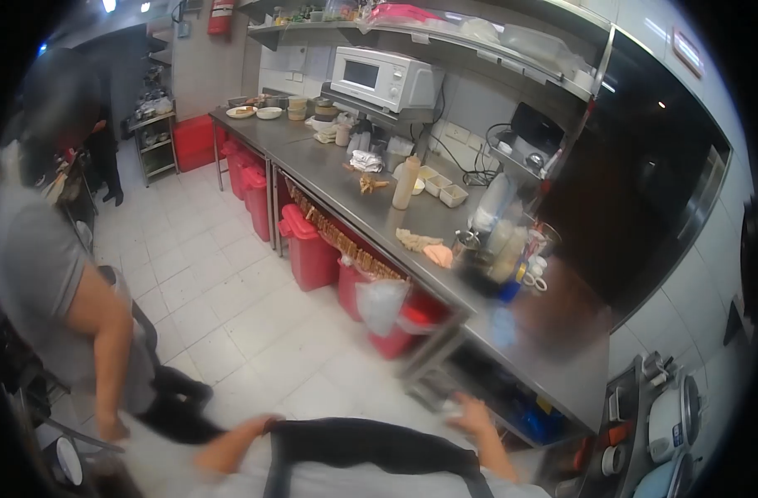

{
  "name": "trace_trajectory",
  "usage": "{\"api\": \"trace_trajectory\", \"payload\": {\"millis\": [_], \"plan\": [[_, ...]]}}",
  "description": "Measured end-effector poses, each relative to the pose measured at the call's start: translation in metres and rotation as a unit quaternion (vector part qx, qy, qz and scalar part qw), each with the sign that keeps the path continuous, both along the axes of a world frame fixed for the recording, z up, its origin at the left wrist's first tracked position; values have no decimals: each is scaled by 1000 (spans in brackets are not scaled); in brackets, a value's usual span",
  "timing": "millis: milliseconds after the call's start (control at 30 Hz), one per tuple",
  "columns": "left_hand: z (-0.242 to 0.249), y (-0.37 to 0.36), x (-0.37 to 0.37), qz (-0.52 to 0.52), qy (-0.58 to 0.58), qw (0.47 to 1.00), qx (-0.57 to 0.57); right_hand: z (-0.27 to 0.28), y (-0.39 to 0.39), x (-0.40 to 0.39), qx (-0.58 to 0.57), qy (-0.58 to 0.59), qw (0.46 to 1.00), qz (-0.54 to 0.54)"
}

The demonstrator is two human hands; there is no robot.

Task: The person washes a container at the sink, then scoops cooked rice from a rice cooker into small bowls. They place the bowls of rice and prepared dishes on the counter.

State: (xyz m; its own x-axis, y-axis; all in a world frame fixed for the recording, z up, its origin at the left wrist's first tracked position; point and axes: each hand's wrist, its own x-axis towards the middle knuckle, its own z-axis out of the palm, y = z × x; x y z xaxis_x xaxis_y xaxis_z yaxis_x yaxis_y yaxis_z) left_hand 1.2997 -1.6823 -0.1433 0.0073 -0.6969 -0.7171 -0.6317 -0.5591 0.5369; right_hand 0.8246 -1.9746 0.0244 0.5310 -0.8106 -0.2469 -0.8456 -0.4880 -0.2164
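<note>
At the bottom, my left hand (259,426) is beside the black apron strap (371,440); its fingers are partly hidden, and whether they hold anything is unclear. My right hand (472,413) is low beside the steel counter's lower shelf, slightly blurred, with its fingers apart. A pale patch shows by its fingertips, too unclear to name. Neither hand touches the steel counter top (346,184). On that counter stand a tan squeeze bottle (406,183), small white containers (453,195), a pale cloth (415,241) and an orange item (438,255).
Another person (43,266) in a grey shirt stands close on the left. Red bins (308,253) line the space under the counter. A microwave (383,76) sits above it. Pots and lids (669,423) are at the lower right. Someone else stands farther back.
</note>
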Motion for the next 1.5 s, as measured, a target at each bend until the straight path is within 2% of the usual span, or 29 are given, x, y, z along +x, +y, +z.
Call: {"api": "trace_trajectory", "payload": {"millis": [33,67,100,133,200,233,367,467,533,600,667,700,733,800,833,867,900,933,1000,1067,1100,1167,1267,1333,1367,1400,1433,1467,1500], "plan": [[26,-38,12,8,-9,999,-43,-6,-13,10,58,-206,971,-105],[67,-73,13,52,-2,992,-119,30,-12,37,-12,-189,974,-121],[113,-111,12,81,43,981,-173,57,-21,58,-56,-196,977,-66],[110,-155,20,50,90,956,-274,80,-34,80,-101,-203,974,-11],[202,-230,9,-83,81,918,-378,122,-61,127,-92,-206,970,84],[225,-267,5,-113,107,902,-403,135,-79,150,-60,-228,966,107],[276,-364,-1,-187,142,816,-528,166,-144,240,-44,-339,921,187],[292,-410,30,-155,94,835,-519,166,-206,307,-13,-399,892,211],[298,-426,64,-80,58,862,-498,163,-241,354,-16,-416,875,247],[288,-428,107,-1,63,883,-465,160,-272,393,-16,-436,854,285],[243,-417,162,92,61,891,-440,160,-306,422,-18,-454,829,327],[228,-406,189,188,163,881,-401,162,-319,431,49,-453,837,304],[153,-390,228,356,426,773,-306,159,-336,438,71,-430,850,295],[59,-345,294,280,0,940,-195,151,-362,451,117,-386,874,271],[15,-323,326,218,-167,957,-91,153,-368,462,28,-389,880,270],[31,-314,325,49,-420,906,15,152,-377,473,10,-390,884,259],[31,-311,346,205,-308,929,12,150,-387,483,-8,-391,887,247],[24,-309,376,350,-186,918,8,147,-395,494,-27,-395,888,233],[-35,-307,450,483,-36,871,-84,129,-423,516,25,-379,898,223],[-28,-341,504,477,-55,872,-95,112,-448,545,25,-401,896,190],[-4,-371,521,406,-154,899,-63,122,-449,568,-8,-408,903,135],[-14,-416,578,375,-198,901,-93,135,-462,609,-13,-432,898,86],[-68,-462,658,372,-177,887,-210,114,-498,647,-59,-444,891,72],[-74,-495,680,359,-95,866,-335,99,-526,666,-106,-456,882,56],[-81,-509,685,345,-83,881,-313,98,-538,676,-131,-469,873,33],[-84,-516,691,194,-179,920,-289,93,-549,685,-156,-482,862,11],[-86,-523,696,26,-295,914,-277,83,-563,693,-89,-503,857,-70],[-87,-530,701,-116,-383,870,-288,76,-578,700,-113,-500,851,-114],[-90,-535,696,-138,-363,889,-244,69,-593,706,-136,-496,843,-157]]}}
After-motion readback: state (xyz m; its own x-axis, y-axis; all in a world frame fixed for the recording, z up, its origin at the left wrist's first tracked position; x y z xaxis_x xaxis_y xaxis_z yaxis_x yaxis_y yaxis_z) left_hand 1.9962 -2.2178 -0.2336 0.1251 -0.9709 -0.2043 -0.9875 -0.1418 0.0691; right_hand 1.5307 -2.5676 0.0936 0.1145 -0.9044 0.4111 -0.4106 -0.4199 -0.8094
